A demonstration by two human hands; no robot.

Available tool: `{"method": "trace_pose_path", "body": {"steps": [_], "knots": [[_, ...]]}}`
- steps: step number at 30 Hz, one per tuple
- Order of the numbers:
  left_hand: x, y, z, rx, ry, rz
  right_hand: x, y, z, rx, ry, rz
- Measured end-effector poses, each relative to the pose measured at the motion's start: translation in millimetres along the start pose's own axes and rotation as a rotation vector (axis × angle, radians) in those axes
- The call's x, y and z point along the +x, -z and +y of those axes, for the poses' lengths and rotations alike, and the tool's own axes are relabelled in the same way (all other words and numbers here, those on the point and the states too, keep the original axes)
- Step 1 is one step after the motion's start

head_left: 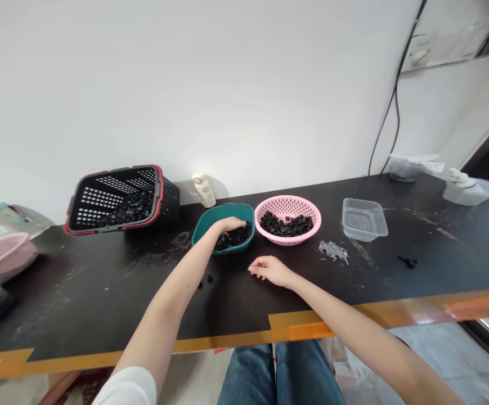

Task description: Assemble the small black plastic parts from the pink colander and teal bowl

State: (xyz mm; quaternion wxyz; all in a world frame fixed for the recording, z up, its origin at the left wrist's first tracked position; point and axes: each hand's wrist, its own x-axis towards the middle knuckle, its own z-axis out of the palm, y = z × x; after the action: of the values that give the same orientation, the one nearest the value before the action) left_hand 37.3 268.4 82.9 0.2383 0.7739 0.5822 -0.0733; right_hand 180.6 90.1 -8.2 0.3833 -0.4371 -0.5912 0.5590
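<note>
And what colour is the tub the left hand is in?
Teal green. The tub shows best in the head view, the only one here.

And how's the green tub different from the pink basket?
The green tub is squarish, but the pink basket is rounded. The tub's walls look mostly solid, while the basket's are full of little holes. The left hand is inside the tub; no hand is in the basket. Both hold lots of small black pieces.

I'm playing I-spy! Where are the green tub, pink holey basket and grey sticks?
Green tub (212,215): head view, back wall.
Pink basket (287,205): head view, back wall.
Grey sticks (333,251): head view, pile middle.
</note>
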Motion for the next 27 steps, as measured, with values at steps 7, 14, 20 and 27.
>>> {"method": "trace_pose_path", "body": {"steps": [7, 14, 20, 27], "knots": [[-36.1, 8.0, 2.3, -0.108, -0.102, -0.084, -1.4, 0.3, -0.6, -0.004, -0.004, 0.002], [-70.7, 16.5, -2.3, -0.101, -0.291, 0.012, -3.3, 1.0, -2.1, -0.019, -0.001, -0.007], [-83.1, 10.4, -11.8, -0.075, -0.281, 0.116, -5.5, 2.0, -1.4, -0.043, 0.022, -0.005], [-109.3, -4.5, -18.1, -0.117, -0.246, 0.496, -7.6, 1.7, 0.9, -0.082, 0.045, -0.033]]}}
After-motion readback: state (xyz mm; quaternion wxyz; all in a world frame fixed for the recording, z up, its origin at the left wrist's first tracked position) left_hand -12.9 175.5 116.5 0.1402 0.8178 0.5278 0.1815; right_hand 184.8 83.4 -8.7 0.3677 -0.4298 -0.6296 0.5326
